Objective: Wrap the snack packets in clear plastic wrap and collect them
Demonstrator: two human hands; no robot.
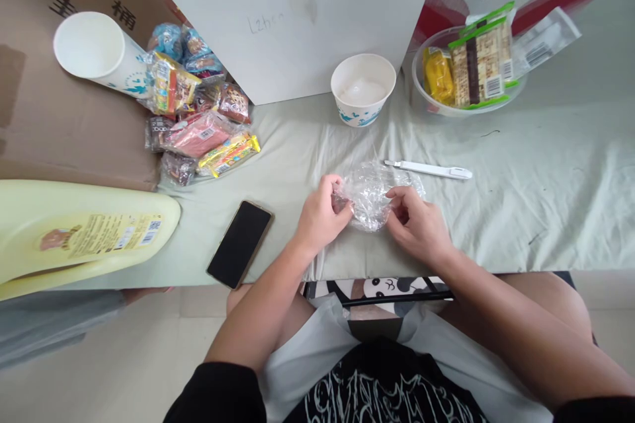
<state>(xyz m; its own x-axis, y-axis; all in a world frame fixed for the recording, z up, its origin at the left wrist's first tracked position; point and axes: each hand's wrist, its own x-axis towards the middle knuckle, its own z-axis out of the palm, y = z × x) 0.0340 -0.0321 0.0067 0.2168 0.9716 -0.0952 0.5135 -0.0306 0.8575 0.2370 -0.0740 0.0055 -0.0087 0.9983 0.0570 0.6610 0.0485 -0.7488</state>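
Crumpled clear plastic film (370,195) lies on the cloth in front of me, between my two hands. My left hand (325,211) pinches its left edge between thumb and fingers. On the other side, my right hand (417,221) grips the film's right part with curled fingers. Just behind the film rests a white utility knife (436,170), its tip to the left. Farther back stands a paper bowl (364,92) with a blue pattern, something whitish at its bottom. A dark-screened phone (241,244) lies to the left of my left hand.
Several packaged snacks (203,135) are heaped at the left beside a tipped paper cup (92,49) and a cardboard box (64,125). A yellow jug (74,231) lies at the front left. A clear tub (421,96) of snacks stands back right; a white box (297,20) blocks the back.
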